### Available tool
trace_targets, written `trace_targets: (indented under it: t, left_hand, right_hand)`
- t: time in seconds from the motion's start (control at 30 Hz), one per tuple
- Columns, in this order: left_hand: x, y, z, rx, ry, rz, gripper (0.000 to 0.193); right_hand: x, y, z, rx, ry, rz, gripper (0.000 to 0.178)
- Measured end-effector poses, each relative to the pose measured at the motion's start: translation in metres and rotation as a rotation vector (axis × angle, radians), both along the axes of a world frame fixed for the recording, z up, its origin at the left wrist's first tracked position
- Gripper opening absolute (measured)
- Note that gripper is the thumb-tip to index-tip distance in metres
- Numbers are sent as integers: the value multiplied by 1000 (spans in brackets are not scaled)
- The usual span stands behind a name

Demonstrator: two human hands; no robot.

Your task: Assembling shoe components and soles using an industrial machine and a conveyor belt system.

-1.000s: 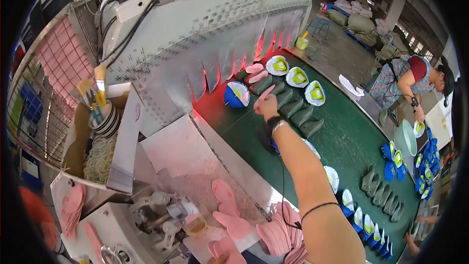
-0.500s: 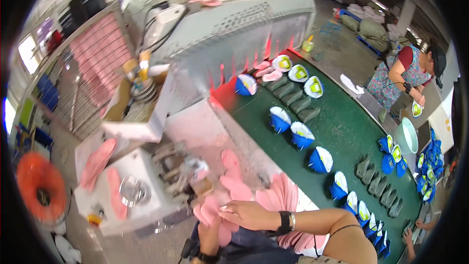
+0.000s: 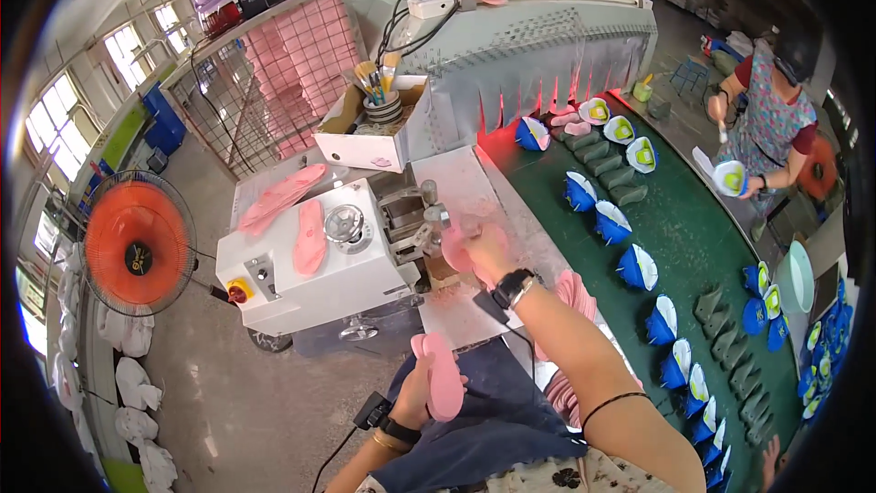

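My left hand point(image 3: 415, 394) is closed around pink insoles point(image 3: 444, 383) held over my lap; at least two overlap, and the fingers are partly behind them. Stretched forward, my right hand point(image 3: 490, 254) grips another pink insole point(image 3: 455, 248) at the metal working head point(image 3: 431, 230) of a white bench machine point(image 3: 265, 297). Whether this insole touches the metal is hard to make out. Below my right forearm stands a stack of pink insoles point(image 3: 573, 297), partly hidden by the arm. More insoles point(image 3: 283, 196) lie on the machine's left side, and a single insole point(image 3: 310, 236) rests beside its round dial point(image 3: 345, 225).
A green conveyor point(image 3: 584, 246) on the right carries blue-and-white shoe uppers point(image 3: 637, 267) and dark shoe-shaped pieces point(image 3: 730, 347). Behind the machine is a box point(image 3: 365, 148) with brushes. An orange fan point(image 3: 137, 245) stands left. Across the conveyor, a co-worker point(image 3: 776, 114) holds an upper and a brush.
My hands, together over my lap before, have separated. The right has reached forward to the machine with an insole; the left keeps insoles near my lap. The view has shifted left.
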State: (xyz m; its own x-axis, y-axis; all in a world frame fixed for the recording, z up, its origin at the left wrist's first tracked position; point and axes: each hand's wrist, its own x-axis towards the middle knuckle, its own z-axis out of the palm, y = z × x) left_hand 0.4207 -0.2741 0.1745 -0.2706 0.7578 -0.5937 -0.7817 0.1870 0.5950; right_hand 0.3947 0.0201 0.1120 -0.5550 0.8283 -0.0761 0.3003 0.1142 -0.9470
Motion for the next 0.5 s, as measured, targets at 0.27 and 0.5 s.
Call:
trace_targets:
  t: [0.27,0.5]
  left_hand:
    - [-5,1,-6,-45,-14,24,44]
    - [-8,25,-9,-245,122,21,33]
  right_hand:
    - [31,26,42,844,-191,-70,21]
    - [-51,46,-2,38,143,-87,33]
